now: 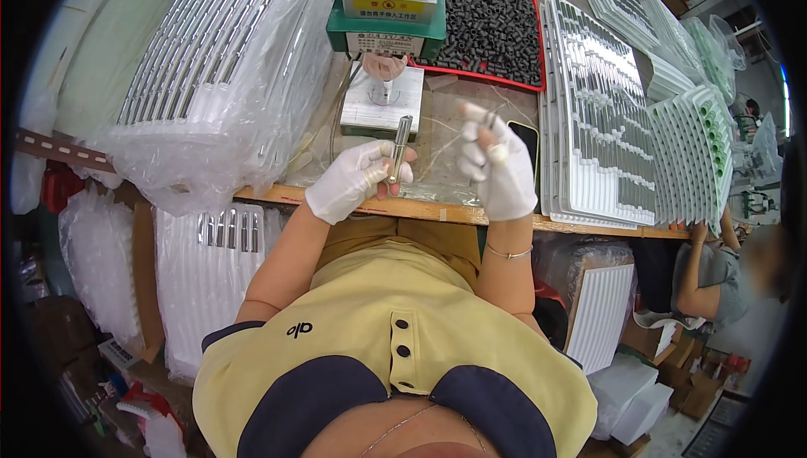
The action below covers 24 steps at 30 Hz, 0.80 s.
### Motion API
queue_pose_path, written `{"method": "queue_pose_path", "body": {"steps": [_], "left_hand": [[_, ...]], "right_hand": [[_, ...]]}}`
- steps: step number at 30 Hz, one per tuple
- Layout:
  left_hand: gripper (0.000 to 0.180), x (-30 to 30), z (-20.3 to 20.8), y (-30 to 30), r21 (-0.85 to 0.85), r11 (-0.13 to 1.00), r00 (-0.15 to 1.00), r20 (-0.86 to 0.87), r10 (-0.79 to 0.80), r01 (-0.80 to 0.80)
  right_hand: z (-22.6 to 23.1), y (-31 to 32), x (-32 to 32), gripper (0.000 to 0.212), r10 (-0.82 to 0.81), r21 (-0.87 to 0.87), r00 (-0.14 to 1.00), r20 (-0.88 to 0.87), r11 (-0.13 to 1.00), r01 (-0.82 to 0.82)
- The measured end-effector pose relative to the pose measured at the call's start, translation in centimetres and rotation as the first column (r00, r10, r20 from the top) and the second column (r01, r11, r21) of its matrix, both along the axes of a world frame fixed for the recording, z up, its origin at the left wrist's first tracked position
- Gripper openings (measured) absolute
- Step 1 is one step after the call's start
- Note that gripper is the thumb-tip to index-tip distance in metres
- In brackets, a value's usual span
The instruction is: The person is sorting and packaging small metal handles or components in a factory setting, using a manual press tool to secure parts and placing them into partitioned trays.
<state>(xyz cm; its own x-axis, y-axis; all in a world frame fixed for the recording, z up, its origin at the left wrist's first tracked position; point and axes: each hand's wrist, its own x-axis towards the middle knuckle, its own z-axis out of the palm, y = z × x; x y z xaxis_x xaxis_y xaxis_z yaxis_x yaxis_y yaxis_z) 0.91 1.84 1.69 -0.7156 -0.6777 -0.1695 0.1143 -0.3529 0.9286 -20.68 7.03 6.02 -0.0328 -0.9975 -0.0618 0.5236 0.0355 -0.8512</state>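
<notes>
Two gloved hands (pixel 353 179) (pixel 506 170), one held shiny tube (pixel 402 147), one red tray (pixel 539 50) and one phone (pixel 527 137) are showing.

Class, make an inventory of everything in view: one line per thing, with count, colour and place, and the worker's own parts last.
metal tube: one, silver, in the left hand
press: one, green and grey, top centre
white-topped base: one, below the press
red tray: one, red, right of the press
small parts: many, black, in the red tray
phone: one, dark, right of centre
packed tubes: many, silver, upper left
loaded trays: several, white, right
ribbed trays: several, white, below the bench
workbench: one, wooden-edged, centre
co-worker: one, grey top, far right
shirt: one, yellow and navy, lower centre
left hand: one, white-gloved, centre
right hand: one, white-gloved, blurred, right of centre
</notes>
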Motion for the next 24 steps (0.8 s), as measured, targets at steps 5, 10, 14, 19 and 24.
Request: {"method": "queue_pose_path", "body": {"steps": [5,10,14,19,24], "left_hand": [[0.029,-1.0,-0.5,0.7,0.16,0.98,0.992,-0.066,-0.105,0.114],[0.027,-2.3,-1.0,1.5,-0.154,0.982,0.971,0.228,-0.07,0.107],[0.026,-0.5,2.6,1.8,-0.546,0.789,0.828,0.555,0.088,0.282],[0.032,6.2,6.5,1.6,-0.08,0.987,0.978,0.146,0.152,-0.141],[0.047,14.5,10.4,-2.1,-0.585,0.404,0.498,0.001,0.867,-0.703]], "right_hand": [[-1.3,-1.8,2.3,0.041,-0.258,0.223,0.76,0.596,0.963,0.151],[-4.0,-2.0,2.8,0.044,-0.053,0.128,0.685,0.727,0.99,-0.059],[-4.3,-2.2,2.2,0.045,0.011,0.049,0.541,0.841,0.994,-0.097],[-1.4,-2.4,-2.7,0.049,-0.19,-0.04,0.867,0.461,0.971,0.234],[-3.3,-3.6,-8.0,0.044,-0.452,-0.04,0.618,-0.644,0.826,0.563]]}}
